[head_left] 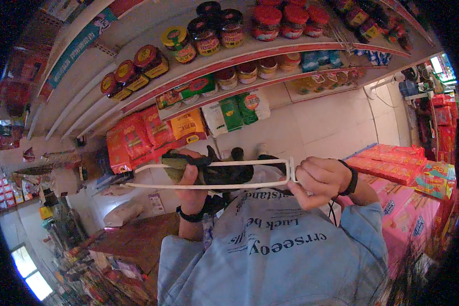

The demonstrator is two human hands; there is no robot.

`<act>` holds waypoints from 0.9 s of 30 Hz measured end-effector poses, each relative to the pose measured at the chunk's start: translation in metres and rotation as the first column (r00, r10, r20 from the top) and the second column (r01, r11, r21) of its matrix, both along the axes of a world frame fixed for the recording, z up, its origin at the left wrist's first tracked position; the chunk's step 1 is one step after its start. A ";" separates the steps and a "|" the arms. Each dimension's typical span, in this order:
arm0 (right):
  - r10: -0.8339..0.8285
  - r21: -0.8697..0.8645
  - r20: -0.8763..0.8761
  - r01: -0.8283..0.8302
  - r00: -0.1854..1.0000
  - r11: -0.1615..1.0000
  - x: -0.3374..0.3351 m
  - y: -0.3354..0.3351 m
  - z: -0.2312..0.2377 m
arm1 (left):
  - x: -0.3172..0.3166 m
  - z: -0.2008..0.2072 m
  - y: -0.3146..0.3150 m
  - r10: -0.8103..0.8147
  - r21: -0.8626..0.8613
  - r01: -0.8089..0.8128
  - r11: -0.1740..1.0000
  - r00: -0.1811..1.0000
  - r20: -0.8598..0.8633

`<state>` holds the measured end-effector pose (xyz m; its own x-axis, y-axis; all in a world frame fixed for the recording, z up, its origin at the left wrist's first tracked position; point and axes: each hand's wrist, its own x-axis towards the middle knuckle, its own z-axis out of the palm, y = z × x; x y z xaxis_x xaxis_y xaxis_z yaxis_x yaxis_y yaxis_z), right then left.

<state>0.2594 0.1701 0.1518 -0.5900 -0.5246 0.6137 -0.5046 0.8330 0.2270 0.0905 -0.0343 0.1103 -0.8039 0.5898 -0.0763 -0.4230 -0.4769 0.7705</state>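
Observation:
Held across in front of my body is a long white wire shelf divider point(234, 185) with two parallel rods and a bracket at its right end. My right hand point(320, 179) is closed round that bracket end. My left hand point(190, 188) is closed on a dark green cloth point(176, 162), its thumb beside the rods near their left part. The cloth lies against the rods there; how far it wraps round them I cannot tell. Some fingers of my left hand are hidden behind the cloth.
Ahead stand shelves with a red-edged board point(199, 64) carrying several jars point(204, 38). Below are red packets point(137, 135) and green-white bags point(237, 111). To the right, red boxes point(387, 162) lie on a pink stack point(403, 204). A brown surface point(137, 237) is at lower left.

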 end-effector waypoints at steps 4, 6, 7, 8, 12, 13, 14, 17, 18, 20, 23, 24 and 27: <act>-0.007 -0.092 0.033 0.010 0.999 0.996 0.006 0.002 -0.003 | -0.001 0.004 -0.004 0.033 -0.086 -0.033 0.996 0.999 -0.001; -0.011 -0.247 0.107 0.037 0.994 0.968 0.009 0.003 -0.006 | -0.002 0.002 -0.004 0.077 -0.099 -0.080 0.992 0.997 -0.032; -0.009 -0.248 0.109 0.036 0.994 0.968 0.011 0.003 -0.007 | -0.003 0.001 -0.004 0.116 -0.110 -0.122 0.986 0.991 -0.063; -0.026 -0.323 0.213 0.096 0.977 0.941 0.014 0.004 -0.007 | -0.005 -0.006 -0.009 0.116 -0.112 -0.123 0.986 0.991 -0.061; -0.047 -0.540 0.505 0.358 0.862 0.762 0.007 0.001 -0.003 | -0.006 -0.015 -0.019 0.106 -0.104 -0.106 0.989 0.994 -0.013; -0.050 -0.539 0.505 0.360 0.862 0.762 0.006 -0.005 -0.009 | -0.005 -0.013 -0.016 0.138 -0.120 -0.124 0.985 0.984 0.114; 0.028 -0.776 0.530 0.472 0.848 0.418 0.007 -0.014 -0.020 | -0.011 -0.027 -0.019 0.020 -0.010 -0.019 1.000 0.998 0.051; 0.210 -0.770 0.596 0.626 0.775 -0.120 -0.002 -0.021 -0.021 | -0.006 -0.016 -0.009 0.008 -0.029 -0.006 1.000 0.999 0.049; 0.314 -0.658 0.649 0.719 0.693 -0.224 -0.006 -0.022 -0.020 | -0.005 -0.021 -0.007 0.034 0.006 -0.034 0.999 0.998 0.058; 0.313 -0.682 0.635 0.703 0.706 -0.202 -0.013 -0.027 -0.031 | -0.003 -0.019 -0.001 0.018 0.015 -0.018 1.000 1.000 -0.020; 0.382 -0.678 0.625 0.716 0.681 -0.168 -0.025 -0.033 -0.033 | 0.009 -0.021 0.001 -0.048 -0.032 0.045 0.998 0.994 -0.100; 0.437 -0.652 0.627 0.741 0.645 -0.157 -0.029 -0.035 -0.033 | 0.014 -0.023 0.003 -0.112 -0.081 0.104 0.991 0.989 -0.101; 0.335 -0.792 0.548 0.604 0.766 -0.086 -0.045 -0.050 -0.042 | 0.029 -0.026 0.014 -0.310 -0.155 0.283 0.946 0.933 -0.183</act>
